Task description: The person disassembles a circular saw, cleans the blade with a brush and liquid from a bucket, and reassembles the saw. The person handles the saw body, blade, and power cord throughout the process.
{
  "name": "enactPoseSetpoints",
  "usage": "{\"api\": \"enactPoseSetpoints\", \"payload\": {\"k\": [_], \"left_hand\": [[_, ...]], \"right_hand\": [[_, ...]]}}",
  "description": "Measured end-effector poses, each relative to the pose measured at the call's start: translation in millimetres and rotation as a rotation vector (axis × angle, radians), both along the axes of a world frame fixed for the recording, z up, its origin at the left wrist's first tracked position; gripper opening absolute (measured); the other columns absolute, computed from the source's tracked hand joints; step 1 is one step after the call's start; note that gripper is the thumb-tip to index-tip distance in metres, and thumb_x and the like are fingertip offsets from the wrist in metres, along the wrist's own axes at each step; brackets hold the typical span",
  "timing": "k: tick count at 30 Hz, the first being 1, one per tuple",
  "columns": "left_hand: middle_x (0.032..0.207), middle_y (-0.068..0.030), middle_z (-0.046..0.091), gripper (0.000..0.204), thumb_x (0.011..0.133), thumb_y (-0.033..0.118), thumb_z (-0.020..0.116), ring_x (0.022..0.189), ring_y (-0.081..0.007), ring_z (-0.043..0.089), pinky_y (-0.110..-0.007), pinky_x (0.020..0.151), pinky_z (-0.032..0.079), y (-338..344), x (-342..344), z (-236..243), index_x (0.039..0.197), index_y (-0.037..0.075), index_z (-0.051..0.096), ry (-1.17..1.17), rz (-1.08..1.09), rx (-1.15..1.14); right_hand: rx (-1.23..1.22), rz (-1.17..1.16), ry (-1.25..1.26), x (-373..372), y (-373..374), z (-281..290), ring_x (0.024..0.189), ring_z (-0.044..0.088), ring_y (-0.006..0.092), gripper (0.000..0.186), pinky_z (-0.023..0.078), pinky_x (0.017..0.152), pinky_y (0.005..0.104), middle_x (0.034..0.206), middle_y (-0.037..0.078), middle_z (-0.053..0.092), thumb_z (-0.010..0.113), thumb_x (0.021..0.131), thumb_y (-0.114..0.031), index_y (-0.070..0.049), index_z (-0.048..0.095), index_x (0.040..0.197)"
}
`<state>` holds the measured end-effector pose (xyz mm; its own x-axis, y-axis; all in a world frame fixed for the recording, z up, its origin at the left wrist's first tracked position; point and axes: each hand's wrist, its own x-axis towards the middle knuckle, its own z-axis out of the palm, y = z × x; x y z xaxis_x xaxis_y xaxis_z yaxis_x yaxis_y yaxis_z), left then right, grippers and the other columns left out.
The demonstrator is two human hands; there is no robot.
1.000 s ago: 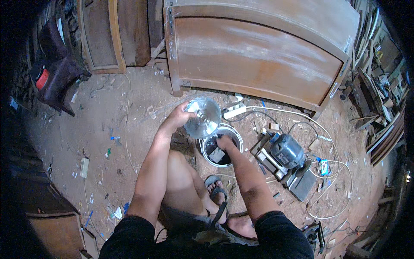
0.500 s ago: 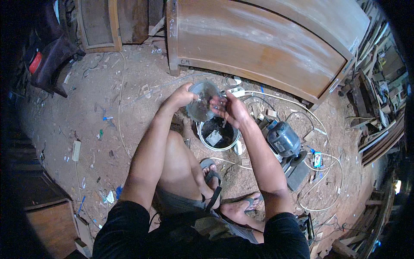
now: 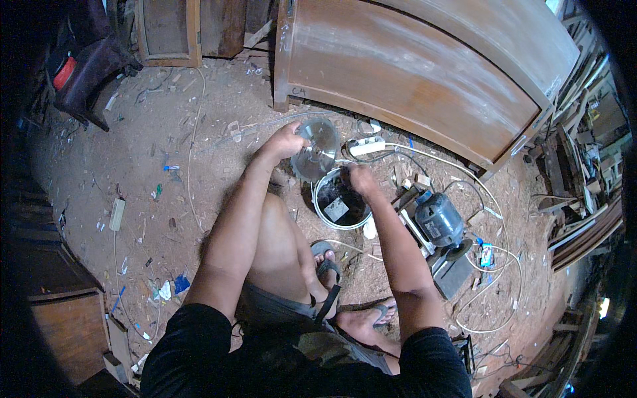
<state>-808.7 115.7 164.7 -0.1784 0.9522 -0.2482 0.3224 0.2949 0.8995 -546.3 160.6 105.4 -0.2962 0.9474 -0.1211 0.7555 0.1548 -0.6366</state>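
Observation:
My left hand (image 3: 289,141) grips a thin round grey disc (image 3: 314,154), shiny like a saw blade, by its left edge, thumb on its face. The disc is tilted up above the far left rim of a white bucket (image 3: 320,215). Inside the bucket the contents look dark, with a pale rectangular piece (image 3: 336,209) among them. My right hand (image 3: 360,178) is at the bucket's right rim, near the disc's lower right edge. Its fingers point toward the bucket and are mostly hidden, so whether they hold anything does not show.
An electric motor (image 3: 439,219) with a dark wheel stands right of the bucket. A white power strip (image 3: 367,146) and pale cable (image 3: 458,170) lie beyond. A large wooden cabinet (image 3: 411,73) stands at the back. Wood scraps litter the dirt floor (image 3: 166,219); a dark chair (image 3: 96,76) is far left.
My right hand has moved from in front of the disc down to the bucket's right rim. The disc stays in my left hand and its face is now uncovered.

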Motion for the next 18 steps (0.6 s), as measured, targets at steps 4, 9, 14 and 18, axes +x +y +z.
{"api": "enactPoseSetpoints", "payload": {"k": [4, 9, 14, 18], "left_hand": [[0.125, -0.0244, 0.063, 0.065, 0.076, 0.018, 0.072, 0.114, -0.0341, 0.062, -0.039, 0.099, 0.046, 2, 17, 16, 0.135, 0.0, 0.052, 0.089, -0.019, -0.027], [0.126, -0.0253, 0.062, 0.066, 0.077, 0.021, 0.072, 0.115, -0.0352, 0.061, -0.04, 0.1, 0.046, 6, 1, -9, 0.137, 0.0, 0.051, 0.16, -0.005, 0.009], [0.136, -0.0254, 0.056, 0.075, 0.079, 0.021, 0.072, 0.126, -0.0342, 0.055, -0.039, 0.105, 0.043, 1, 4, 0, 0.144, 0.0, 0.043, 0.174, -0.007, -0.07], [0.139, -0.0252, 0.053, 0.076, 0.08, 0.02, 0.071, 0.129, -0.0332, 0.054, -0.038, 0.107, 0.042, 8, 16, 15, 0.146, 0.0, 0.041, 0.121, -0.039, -0.072]], "right_hand": [[-0.008, 0.318, -0.321, 12, 7, -55, 0.1, 0.066, 0.042, 0.038, 0.052, 0.089, 0.046, 0.104, 0.029, 0.067, 0.058, 0.086, -0.03, 0.004, 0.069, 0.1], [-0.211, 0.457, -0.383, 0, 14, -111, 0.094, 0.068, 0.041, 0.027, 0.054, 0.084, 0.0452, 0.1, 0.027, 0.068, 0.062, 0.077, -0.019, 0.001, 0.072, 0.092], [-0.217, 0.493, -0.362, 1, 9, -131, 0.099, 0.069, 0.0357, 0.024, 0.054, 0.09, 0.0428, 0.104, 0.026, 0.069, 0.06, 0.08, -0.012, 0.001, 0.074, 0.095], [-0.069, 0.47, -0.44, 8, 19, -131, 0.097, 0.069, 0.0359, 0.032, 0.053, 0.092, 0.0422, 0.1, 0.022, 0.071, 0.06, 0.075, -0.006, -0.011, 0.076, 0.102]]}}
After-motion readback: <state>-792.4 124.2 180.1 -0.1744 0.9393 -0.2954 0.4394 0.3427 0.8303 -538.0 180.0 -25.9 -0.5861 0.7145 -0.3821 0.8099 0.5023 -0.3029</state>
